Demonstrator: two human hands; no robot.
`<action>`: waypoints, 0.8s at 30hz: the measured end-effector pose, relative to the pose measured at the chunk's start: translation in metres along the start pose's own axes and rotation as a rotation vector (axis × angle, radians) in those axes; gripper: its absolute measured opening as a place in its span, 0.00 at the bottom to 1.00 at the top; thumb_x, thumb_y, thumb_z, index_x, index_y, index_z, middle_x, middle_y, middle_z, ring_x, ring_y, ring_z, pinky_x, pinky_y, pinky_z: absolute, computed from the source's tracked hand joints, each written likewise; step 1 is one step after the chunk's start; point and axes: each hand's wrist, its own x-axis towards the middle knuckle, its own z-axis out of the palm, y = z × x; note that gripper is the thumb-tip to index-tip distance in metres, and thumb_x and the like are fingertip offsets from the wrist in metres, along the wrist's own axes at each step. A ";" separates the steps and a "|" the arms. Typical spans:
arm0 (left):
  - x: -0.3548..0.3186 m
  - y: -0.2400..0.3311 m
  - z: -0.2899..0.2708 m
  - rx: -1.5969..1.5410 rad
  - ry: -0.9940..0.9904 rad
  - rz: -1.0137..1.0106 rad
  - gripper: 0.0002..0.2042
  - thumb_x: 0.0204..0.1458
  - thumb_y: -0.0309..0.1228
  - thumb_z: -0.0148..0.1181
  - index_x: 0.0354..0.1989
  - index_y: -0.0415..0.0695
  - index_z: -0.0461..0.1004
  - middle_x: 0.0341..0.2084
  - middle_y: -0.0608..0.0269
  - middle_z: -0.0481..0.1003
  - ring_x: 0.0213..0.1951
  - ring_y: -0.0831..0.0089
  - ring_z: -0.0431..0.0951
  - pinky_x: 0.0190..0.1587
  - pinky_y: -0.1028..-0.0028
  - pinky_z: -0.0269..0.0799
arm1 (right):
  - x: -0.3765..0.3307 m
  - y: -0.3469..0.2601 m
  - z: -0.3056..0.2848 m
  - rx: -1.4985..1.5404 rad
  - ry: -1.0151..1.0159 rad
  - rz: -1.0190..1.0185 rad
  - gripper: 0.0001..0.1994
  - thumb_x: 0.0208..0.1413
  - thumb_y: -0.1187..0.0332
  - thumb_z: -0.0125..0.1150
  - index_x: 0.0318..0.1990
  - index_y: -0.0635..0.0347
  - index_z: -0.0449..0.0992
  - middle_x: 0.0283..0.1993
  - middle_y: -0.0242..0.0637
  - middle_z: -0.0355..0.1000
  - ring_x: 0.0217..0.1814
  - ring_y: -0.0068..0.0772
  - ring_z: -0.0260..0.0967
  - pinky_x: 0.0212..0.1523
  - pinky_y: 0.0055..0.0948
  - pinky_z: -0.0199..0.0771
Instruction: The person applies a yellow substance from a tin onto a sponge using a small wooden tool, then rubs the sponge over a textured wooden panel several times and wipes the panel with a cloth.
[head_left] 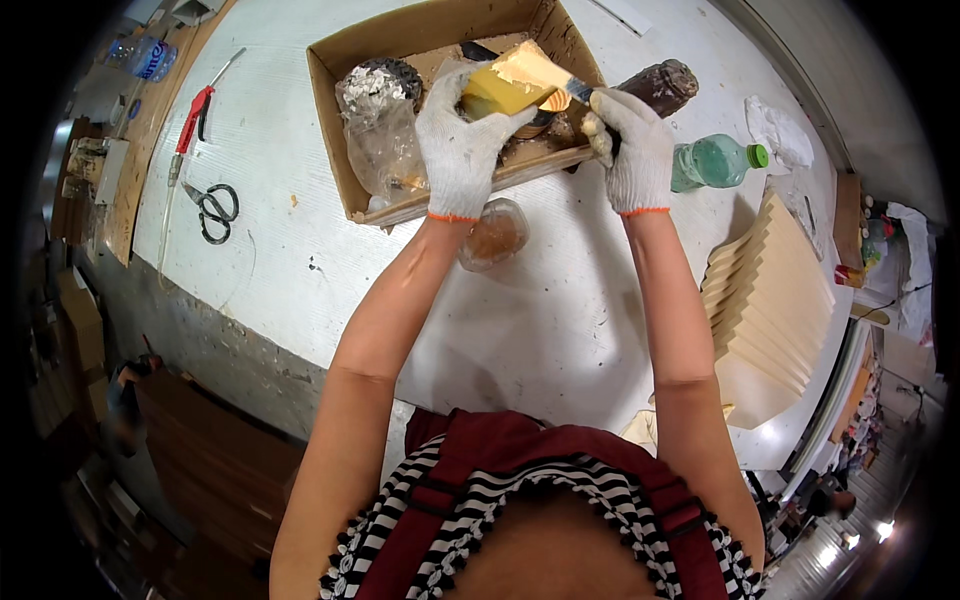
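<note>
Both my hands wear white knit gloves with orange cuffs. My left hand (pixel 458 140) grips a small wooden block (pixel 505 88) coated in shiny yellow glue, held over a shallow cardboard box (pixel 345 55). My right hand (pixel 630 150) holds a brush (pixel 572 92) by its dark handle, the bristle end lying against the block's wet top face. The box holds a crumpled clear plastic bag (pixel 385 150) and a round dark container (pixel 385 80) with a grey crust.
A clear jar (pixel 495 235) of brown stuff stands just before the box. A dark bottle (pixel 660 85) and a green-capped plastic bottle (pixel 715 162) lie right. Stacked pale wooden boards (pixel 770 300) sit at the right. Scissors (pixel 212 208) and a red-handled tool (pixel 192 120) lie left.
</note>
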 end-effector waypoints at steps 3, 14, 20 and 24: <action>0.000 0.004 -0.002 0.072 -0.005 0.039 0.24 0.34 0.28 0.76 0.43 0.38 0.76 0.38 0.58 0.76 0.41 0.69 0.75 0.48 0.71 0.71 | 0.018 0.004 -0.007 0.037 0.013 -0.004 0.13 0.53 0.73 0.61 0.42 0.75 0.76 0.25 0.35 0.73 0.17 0.15 0.61 0.16 0.15 0.57; 0.002 -0.004 -0.001 0.011 0.114 0.023 0.27 0.35 0.28 0.75 0.48 0.38 0.74 0.44 0.56 0.72 0.46 0.66 0.73 0.52 0.68 0.68 | 0.065 0.000 0.010 -1.603 -0.246 -0.647 0.10 0.50 0.67 0.54 0.31 0.63 0.80 0.32 0.50 0.77 0.36 0.52 0.76 0.37 0.43 0.76; 0.002 -0.008 0.001 -0.010 0.104 0.051 0.27 0.36 0.29 0.74 0.48 0.39 0.74 0.45 0.56 0.72 0.47 0.65 0.73 0.53 0.68 0.68 | 0.082 0.008 0.032 -1.796 -0.375 -0.530 0.12 0.49 0.65 0.54 0.35 0.61 0.81 0.36 0.52 0.77 0.39 0.52 0.76 0.40 0.44 0.76; 0.001 -0.005 0.001 0.016 0.094 0.037 0.27 0.35 0.29 0.74 0.48 0.39 0.74 0.44 0.56 0.72 0.48 0.64 0.72 0.54 0.67 0.67 | 0.094 0.003 0.021 -1.676 -0.435 -0.369 0.13 0.48 0.63 0.53 0.35 0.59 0.82 0.37 0.51 0.77 0.40 0.51 0.76 0.43 0.44 0.75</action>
